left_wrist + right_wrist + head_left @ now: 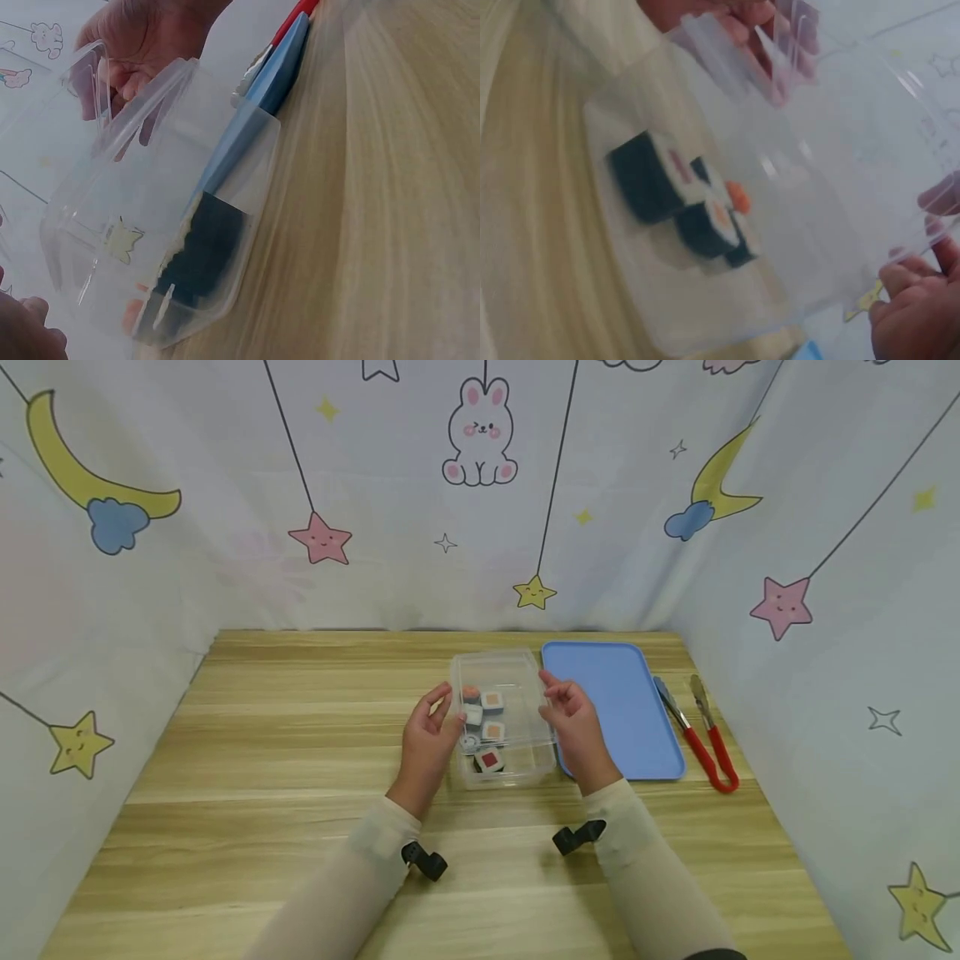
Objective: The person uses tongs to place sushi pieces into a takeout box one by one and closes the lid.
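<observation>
A clear plastic box sits on the table with several sushi pieces inside, among them a square roll with a red centre and rolls with orange centres. Above it a clear lid is tilted, covering the box's back part and apart from its front. My left hand holds the lid's left edge between thumb and fingers. On the opposite edge my right hand pinches the lid, fingers partly curled. The right wrist view shows dark-wrapped rolls through the clear plastic.
A blue tray lies just right of the box, beneath the right hand's side. Beyond it are tongs with red handles. A patterned white curtain stands behind the wooden table and along both sides.
</observation>
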Tool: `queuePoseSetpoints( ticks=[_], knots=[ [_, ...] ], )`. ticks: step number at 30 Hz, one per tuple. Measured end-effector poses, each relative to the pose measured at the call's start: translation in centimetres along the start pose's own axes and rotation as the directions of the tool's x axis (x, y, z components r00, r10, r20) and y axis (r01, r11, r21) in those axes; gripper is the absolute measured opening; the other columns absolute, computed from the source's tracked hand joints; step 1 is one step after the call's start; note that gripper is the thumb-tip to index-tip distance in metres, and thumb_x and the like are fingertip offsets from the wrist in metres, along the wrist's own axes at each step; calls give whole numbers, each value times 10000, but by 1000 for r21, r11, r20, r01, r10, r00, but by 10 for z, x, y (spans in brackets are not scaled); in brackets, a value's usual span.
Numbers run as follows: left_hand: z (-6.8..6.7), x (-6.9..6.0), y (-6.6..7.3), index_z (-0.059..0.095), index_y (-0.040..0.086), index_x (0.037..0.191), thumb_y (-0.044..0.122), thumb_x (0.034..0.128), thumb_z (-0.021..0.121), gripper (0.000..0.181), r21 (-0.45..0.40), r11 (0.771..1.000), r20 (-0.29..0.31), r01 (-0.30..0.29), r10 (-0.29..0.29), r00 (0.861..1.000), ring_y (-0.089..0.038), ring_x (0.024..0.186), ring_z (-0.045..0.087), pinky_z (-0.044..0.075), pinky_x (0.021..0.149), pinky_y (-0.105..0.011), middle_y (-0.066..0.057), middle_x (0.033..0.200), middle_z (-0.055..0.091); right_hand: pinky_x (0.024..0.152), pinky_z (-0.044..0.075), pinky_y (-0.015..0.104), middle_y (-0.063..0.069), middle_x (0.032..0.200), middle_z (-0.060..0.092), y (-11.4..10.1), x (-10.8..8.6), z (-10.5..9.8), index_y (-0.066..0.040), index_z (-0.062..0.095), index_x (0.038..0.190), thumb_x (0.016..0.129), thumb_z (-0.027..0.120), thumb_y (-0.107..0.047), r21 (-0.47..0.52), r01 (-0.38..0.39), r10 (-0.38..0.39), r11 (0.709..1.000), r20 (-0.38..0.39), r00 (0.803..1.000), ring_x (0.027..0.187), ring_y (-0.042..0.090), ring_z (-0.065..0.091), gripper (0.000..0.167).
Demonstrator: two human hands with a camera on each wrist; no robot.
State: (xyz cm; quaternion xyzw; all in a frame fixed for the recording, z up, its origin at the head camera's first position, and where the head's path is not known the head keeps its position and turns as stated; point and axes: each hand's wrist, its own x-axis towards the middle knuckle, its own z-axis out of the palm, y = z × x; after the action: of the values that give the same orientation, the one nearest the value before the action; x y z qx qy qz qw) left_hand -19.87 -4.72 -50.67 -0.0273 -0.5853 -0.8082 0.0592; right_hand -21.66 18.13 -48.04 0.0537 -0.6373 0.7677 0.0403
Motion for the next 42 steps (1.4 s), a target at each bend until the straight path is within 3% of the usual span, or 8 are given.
queuePoseSetpoints(
  ticks=[3, 7, 20, 28, 30, 33, 38, 42],
  knots=[
    [-1, -1, -3, 478, -56, 1474, -134, 923, 664, 588, 28, 1000, 13, -13, 13, 1000, -224, 1489, 405, 428, 1112, -374, -139, 1640, 366, 1185, 319, 406, 184, 1598, 432, 9, -2, -6, 120, 448, 1080, 958, 513, 177, -46, -6, 7, 999, 20, 1000, 1537, 247, 315, 150],
    [-3, -2, -9, 481, -79, 1446, -154, 909, 662, 572, 62, 997, 40, -41, 38, 998, -266, 1494, 398, 361, 1162, -476, -190, 1643, 343, 1120, 380, 271, 160, 1600, 440, 20, -5, -12, 123, 452, 1097, 962, 538, 168, -80, -9, 11, 997, 27, 1000, 1529, 236, 330, 166],
    [-10, -5, -24, 541, -73, 1391, -158, 889, 686, 529, 162, 983, 83, -81, 68, 994, -293, 1487, 404, 381, 1161, -438, -174, 1602, 395, 1044, 425, 190, 82, 1606, 449, 35, -16, -19, 113, 476, 1090, 952, 587, 146, -112, 0, 3, 994, 32, 999, 1522, 190, 342, 180],
    [-14, -6, -24, 555, -107, 1367, -140, 870, 730, 528, 248, 959, 160, -136, 98, 982, -295, 1505, 372, 328, 1197, -377, -189, 1610, 374, 1149, 364, 310, 99, 1620, 424, 35, -19, -24, 122, 496, 1112, 981, 599, 102, -233, 34, -16, 972, 77, 997, 1520, 236, 348, 168],
    [-15, -5, -23, 571, -99, 1358, -110, 874, 748, 515, 310, 939, 180, -152, 99, 979, -291, 1501, 376, 330, 1197, -373, -175, 1609, 385, 1178, 347, 364, 110, 1619, 424, 33, -19, -25, 99, 520, 1100, 983, 610, 88, -292, 49, -22, 955, 93, 995, 1511, 263, 364, 148],
    [-18, -4, -22, 605, -55, 1345, -41, 889, 771, 486, 417, 892, 204, -174, 95, 974, -303, 1493, 384, 349, 1190, -433, -146, 1609, 401, 1188, 347, 432, 84, 1620, 428, 29, -20, -26, 33, 573, 1094, 998, 631, 27, -437, 69, -17, 897, 121, 993, 1496, 278, 389, 112],
    [-22, -2, -17, 641, 18, 1336, 88, 918, 791, 450, 563, 803, 237, -193, 67, 969, -298, 1497, 379, 382, 1165, -514, -75, 1618, 423, 1180, 358, 506, 50, 1658, 356, 23, -20, -29, -23, 619, 1201, 1038, 625, -85, -636, 119, 13, 763, 199, 980, 1510, 307, 348, 175],
    [-23, 1, -7, 671, 39, 1300, 142, 928, 792, 405, 659, 715, 292, -236, 47, 955, -312, 1475, 414, 390, 1160, -523, -87, 1584, 475, 1157, 379, 547, 52, 1687, 296, 19, -20, -29, -15, 595, 1291, 1068, 594, -159, -688, 154, 36, 709, 254, 967, 1523, 320, 316, 266]
  ],
)
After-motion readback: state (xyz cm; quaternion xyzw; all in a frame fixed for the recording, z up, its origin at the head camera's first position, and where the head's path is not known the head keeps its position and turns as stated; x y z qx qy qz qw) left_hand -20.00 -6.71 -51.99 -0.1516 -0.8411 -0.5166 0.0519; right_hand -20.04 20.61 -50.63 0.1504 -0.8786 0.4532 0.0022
